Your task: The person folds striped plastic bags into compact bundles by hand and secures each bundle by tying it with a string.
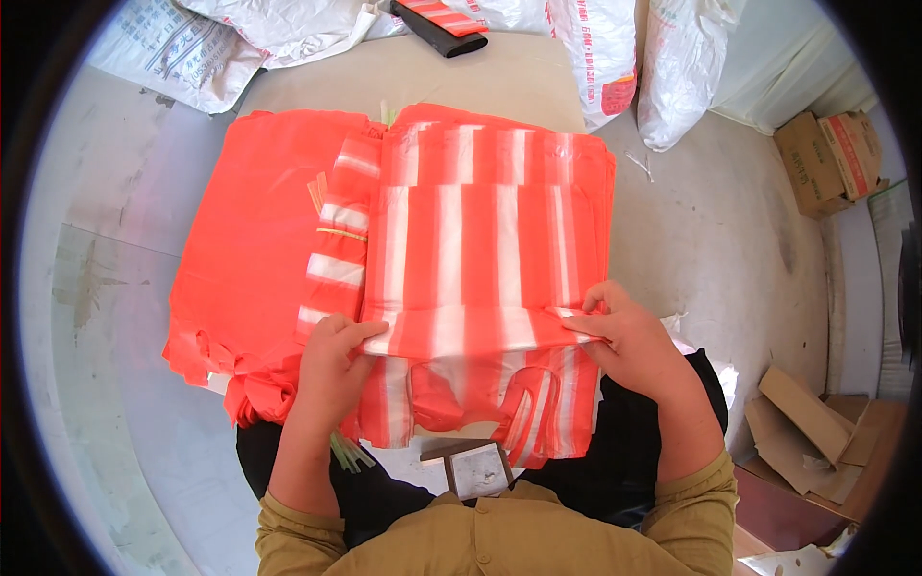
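Observation:
A pile of red and white striped plastic bags (490,230) lies flat in front of me, with handle cutouts at its near end. Across its near part runs a folded strip of the top plastic bag (461,331). My left hand (334,374) pinches the left end of this strip between thumb and fingers. At the strip's right end, my right hand (624,336) grips it the same way. Just left of the pile is a narrow folded bundle of striped bags (336,264), tied with a yellowish band. Beside that lies a larger stack of plain red bags (269,206), its near edge crumpled.
Large white printed sacks (595,58) stand along the far side, near a small black and striped roll (442,29). Cardboard boxes (816,163) sit at the far right, and an opened carton (807,432) at the near right. Pale strips (351,453) hang by my left forearm.

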`<move>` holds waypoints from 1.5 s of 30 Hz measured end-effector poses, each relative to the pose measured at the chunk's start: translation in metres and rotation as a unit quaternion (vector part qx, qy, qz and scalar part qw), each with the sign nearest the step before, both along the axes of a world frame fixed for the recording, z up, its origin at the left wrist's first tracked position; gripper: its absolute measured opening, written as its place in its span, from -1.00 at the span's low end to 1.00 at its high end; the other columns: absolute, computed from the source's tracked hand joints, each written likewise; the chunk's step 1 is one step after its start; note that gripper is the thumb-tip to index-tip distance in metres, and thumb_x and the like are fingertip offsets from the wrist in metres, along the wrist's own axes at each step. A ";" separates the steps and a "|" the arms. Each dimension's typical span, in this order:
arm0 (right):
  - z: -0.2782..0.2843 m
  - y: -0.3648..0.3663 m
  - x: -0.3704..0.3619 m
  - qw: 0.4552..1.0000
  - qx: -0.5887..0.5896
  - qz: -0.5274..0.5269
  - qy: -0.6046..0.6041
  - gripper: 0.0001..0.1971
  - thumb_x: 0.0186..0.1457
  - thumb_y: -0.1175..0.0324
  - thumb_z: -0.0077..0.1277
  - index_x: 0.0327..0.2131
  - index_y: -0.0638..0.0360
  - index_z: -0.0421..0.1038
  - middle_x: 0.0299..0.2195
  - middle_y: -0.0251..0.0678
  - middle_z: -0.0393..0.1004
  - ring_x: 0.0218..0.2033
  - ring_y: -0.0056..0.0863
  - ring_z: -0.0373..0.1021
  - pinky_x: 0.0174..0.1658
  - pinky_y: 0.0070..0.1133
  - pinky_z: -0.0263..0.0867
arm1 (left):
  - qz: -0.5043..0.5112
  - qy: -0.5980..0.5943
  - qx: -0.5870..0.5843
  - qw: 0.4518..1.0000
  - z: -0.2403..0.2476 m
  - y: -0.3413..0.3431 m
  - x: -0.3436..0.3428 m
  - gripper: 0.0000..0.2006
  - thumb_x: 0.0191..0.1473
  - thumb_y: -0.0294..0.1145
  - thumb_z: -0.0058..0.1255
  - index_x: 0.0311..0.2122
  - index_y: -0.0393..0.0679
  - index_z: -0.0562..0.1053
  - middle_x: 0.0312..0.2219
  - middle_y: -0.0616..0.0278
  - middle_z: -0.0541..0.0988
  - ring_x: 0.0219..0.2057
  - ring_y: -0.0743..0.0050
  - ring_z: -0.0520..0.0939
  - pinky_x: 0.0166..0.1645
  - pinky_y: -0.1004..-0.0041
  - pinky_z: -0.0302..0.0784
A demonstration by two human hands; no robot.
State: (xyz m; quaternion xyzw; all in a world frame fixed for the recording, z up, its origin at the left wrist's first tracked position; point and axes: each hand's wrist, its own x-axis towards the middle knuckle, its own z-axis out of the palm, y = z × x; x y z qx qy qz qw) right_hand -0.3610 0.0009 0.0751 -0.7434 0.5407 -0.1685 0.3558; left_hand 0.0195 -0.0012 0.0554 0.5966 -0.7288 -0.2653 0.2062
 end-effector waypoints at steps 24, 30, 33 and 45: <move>-0.034 -0.029 -0.012 0.976 0.135 -0.148 -0.082 -0.83 0.18 0.35 0.07 -0.31 0.27 0.40 -0.47 -0.30 0.42 -0.40 -0.52 0.34 -0.25 -0.52 0.32 | 0.127 0.221 0.165 0.953 -0.013 -0.004 -0.013 -0.52 0.20 -0.63 -0.01 0.22 -0.17 0.24 -0.38 0.31 0.48 -0.41 0.71 0.43 -0.28 0.63 0.40; -0.039 -0.027 -0.014 0.974 0.134 -0.159 -0.087 -0.83 0.22 0.34 0.01 -0.27 0.27 0.42 -0.43 -0.23 0.48 -0.37 -0.45 0.38 -0.23 -0.49 0.34 | 0.126 0.174 0.175 0.961 -0.012 -0.006 -0.015 -0.51 0.20 -0.57 0.02 0.24 -0.14 0.27 -0.33 0.25 0.52 -0.34 0.63 0.54 -0.24 0.55 0.49; -0.041 -0.026 -0.015 0.975 0.122 -0.160 -0.095 -0.82 0.22 0.33 0.00 -0.26 0.27 0.43 -0.40 -0.19 0.52 -0.34 -0.39 0.43 -0.20 -0.47 0.36 | 0.137 0.179 0.153 0.962 -0.015 -0.005 -0.020 -0.52 0.20 -0.62 -0.01 0.23 -0.14 0.29 -0.38 0.35 0.43 -0.39 0.70 0.42 -0.27 0.61 0.39; -0.044 -0.026 -0.011 0.974 0.124 -0.178 -0.059 -0.80 0.25 0.28 -0.03 -0.20 0.22 0.45 -0.32 -0.22 0.54 -0.28 -0.36 0.47 -0.14 -0.44 0.38 | 0.146 0.151 0.129 0.969 -0.017 -0.002 -0.023 -0.53 0.17 -0.60 0.02 0.21 -0.16 0.34 -0.51 0.42 0.30 -0.50 0.72 0.34 -0.39 0.61 0.32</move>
